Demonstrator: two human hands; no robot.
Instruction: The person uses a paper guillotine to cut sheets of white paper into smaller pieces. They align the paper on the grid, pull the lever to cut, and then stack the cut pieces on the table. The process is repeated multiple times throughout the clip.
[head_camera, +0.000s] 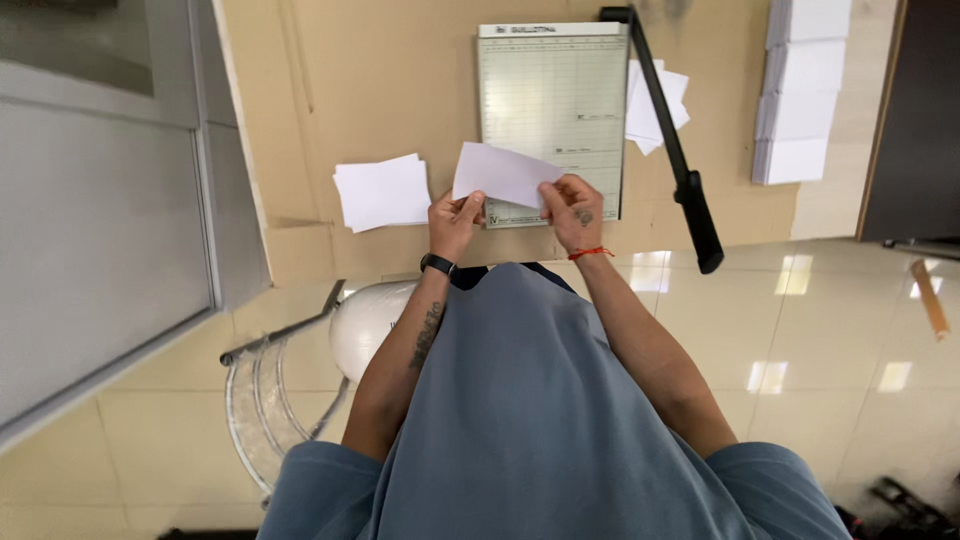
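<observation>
A: what's in the hands rn?

B: one white rectangular paper sheet (503, 173), held up just over the near edge of the pale green gridded paper-cutter board (553, 90). Left hand (455, 222) pinches the sheet's near left corner, thumb on top, fingers curled under. Right hand (573, 207) grips the right end, fingers closed on the edge

A: sheet flat?

B: tilted a bit, left end higher & farther, right end dips toward the right hand

A: cutter arm?

B: long black lever blade arm (665, 130) runs along the board's right side, its handle end sticking out past the near edge of the tan cardboard-covered table (360, 70)

A: other paper?

B: small stack of white cut sheets (383, 192) on the table just left of the left hand, not touching it. Loose white offcuts (662, 100) right of the blade arm. Tall stack of white paper reams (800, 90) far right, well apart from both hands

A: wrists?

B: black band on left wrist, red thread on right. Person wears a blue-grey shirt
</observation>
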